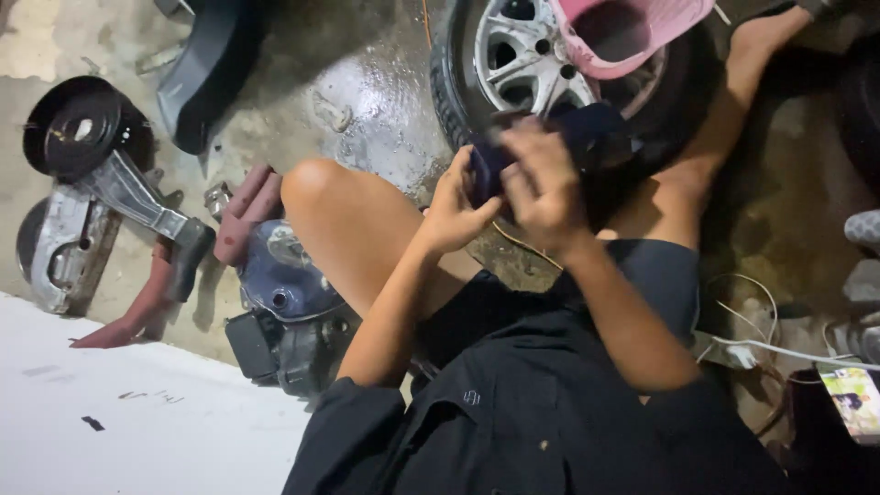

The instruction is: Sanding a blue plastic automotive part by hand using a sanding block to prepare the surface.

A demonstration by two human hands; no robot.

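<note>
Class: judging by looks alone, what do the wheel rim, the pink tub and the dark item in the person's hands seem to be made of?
Wheel rim: probably cast alloy; silvery, glossy spokes.
Pink tub: likely plastic; thin, smooth moulded wall.
Dark item: apparently cloth; it folds softly between left hand and right hand.

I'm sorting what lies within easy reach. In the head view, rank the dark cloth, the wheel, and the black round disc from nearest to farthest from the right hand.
1. Dark cloth: held in the right hand.
2. Wheel: just above the hand.
3. Black round disc: far left on the floor.
</note>
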